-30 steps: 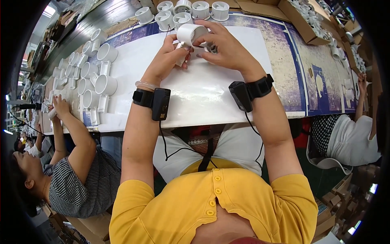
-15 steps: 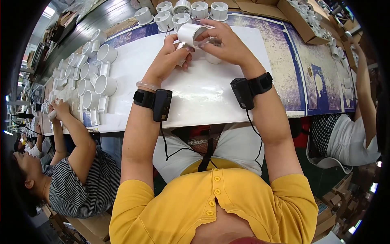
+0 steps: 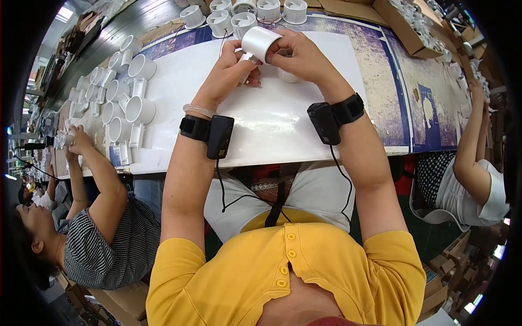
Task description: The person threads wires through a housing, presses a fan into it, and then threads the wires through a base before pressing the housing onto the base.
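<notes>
A white plastic cylinder-shaped housing with a handle-like side piece (image 3: 260, 42) is held tilted above the white work surface (image 3: 255, 125). My left hand (image 3: 231, 70) is closed round the side piece at its lower left. My right hand (image 3: 304, 57) grips the rim at the cylinder's right end, thumb below and fingers behind. Partly hidden beneath my right hand, another white round part (image 3: 288, 76) rests on the sheet. Just beyond my hands stand several white round fan units (image 3: 243, 23) with blades inside and thin wires.
Several white housings with side handles (image 3: 140, 110) stand in rows on the left. A cardboard box of white parts (image 3: 410, 30) is at the far right. One co-worker (image 3: 109, 244) sits at left, another (image 3: 470, 179) at right, both with hands at the table.
The housing has turned in my hands, its open end now facing away to the right, and my right fingers have shifted down onto its rim. The right co-worker's arms have moved inward.
</notes>
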The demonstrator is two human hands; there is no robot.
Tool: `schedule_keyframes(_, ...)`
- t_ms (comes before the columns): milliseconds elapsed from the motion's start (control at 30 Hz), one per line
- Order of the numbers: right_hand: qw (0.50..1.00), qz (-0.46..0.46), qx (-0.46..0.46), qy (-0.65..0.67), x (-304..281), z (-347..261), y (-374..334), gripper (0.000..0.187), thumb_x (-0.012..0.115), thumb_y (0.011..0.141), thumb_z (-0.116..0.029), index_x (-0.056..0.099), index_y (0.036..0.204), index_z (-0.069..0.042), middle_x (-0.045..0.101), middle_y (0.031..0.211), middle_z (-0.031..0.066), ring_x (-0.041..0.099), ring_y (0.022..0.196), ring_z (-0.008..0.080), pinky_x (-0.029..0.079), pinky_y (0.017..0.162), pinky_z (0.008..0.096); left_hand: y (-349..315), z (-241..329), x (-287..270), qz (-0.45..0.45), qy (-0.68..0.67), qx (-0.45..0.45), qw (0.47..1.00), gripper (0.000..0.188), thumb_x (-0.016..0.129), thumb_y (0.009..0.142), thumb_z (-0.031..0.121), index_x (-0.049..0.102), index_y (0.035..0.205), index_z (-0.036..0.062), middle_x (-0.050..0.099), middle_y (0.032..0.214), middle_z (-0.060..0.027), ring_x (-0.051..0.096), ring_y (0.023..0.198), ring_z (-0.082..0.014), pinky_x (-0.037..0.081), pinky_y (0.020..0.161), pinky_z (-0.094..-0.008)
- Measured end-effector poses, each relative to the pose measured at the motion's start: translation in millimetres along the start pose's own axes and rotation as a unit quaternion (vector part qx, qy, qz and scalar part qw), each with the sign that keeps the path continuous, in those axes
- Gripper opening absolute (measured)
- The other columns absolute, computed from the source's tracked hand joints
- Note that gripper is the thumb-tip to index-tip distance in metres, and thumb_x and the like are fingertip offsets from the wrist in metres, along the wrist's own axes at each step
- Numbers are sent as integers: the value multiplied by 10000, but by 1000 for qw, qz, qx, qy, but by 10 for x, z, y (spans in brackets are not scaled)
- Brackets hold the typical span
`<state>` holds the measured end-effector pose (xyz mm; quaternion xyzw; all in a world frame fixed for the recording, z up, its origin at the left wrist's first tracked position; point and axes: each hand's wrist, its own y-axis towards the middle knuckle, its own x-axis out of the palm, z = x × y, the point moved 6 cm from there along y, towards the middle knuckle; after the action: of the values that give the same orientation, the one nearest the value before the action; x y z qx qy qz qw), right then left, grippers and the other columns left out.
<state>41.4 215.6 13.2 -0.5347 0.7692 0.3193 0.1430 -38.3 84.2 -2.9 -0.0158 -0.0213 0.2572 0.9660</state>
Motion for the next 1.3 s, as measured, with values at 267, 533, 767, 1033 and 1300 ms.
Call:
schedule_keyframes(267, 977, 82, -124, -151, -35, -90, -2, 177, 654, 818, -196, 691, 880, -34, 550, 1216, 101, 563, 1005, 218, 487, 814, 304, 41, -38, -26, -10, 29, 17, 999, 462, 545, 876, 129, 263, 1214, -10, 593, 905, -94, 575, 681, -121, 537, 599, -282)
schedule_keyframes(533, 992, 17, 119, 26, -341, -22, -14, 318, 653, 837, -331, 653, 994, -54, 605, 1103, 94, 598, 958, 247, 485, 826, 329, 2, -15, -35, 42, 55, -3, 998, 434, 523, 905, 143, 289, 1243, 5, 586, 919, -69, 560, 680, -107, 505, 579, -254)
schedule_keyframes(767, 983, 30, -26, -179, -129, -257, -116, 443, 722, 750, -320, 594, 1093, -70, 612, 1077, 93, 599, 954, 254, 483, 821, 346, 3, 12, -131, 99, 47, -14, 994, 433, 534, 899, 159, 312, 1233, -5, 592, 930, -73, 571, 703, -109, 526, 602, -260)
schedule_keyframes(1033, 959, 75, -198, -189, -228, -581, -69, 440, 699, 655, -130, 599, 1081, -95, 607, 1082, 71, 558, 1000, 285, 428, 891, 371, 10, -22, -131, 124, -46, -21, 991, 438, 533, 863, 105, 310, 1206, -51, 594, 933, -117, 595, 710, -137, 562, 608, -293)
schedule_keyframes(1300, 947, 73, -240, -201, -231, -659, -72, 432, 679, 647, -84, 616, 1074, -103, 588, 1123, 69, 537, 1043, 274, 404, 929, 385, -31, -50, -107, 91, 47, -86, 991, 397, 512, 872, 137, 349, 1194, -27, 597, 909, -101, 568, 674, -120, 556, 621, -303)
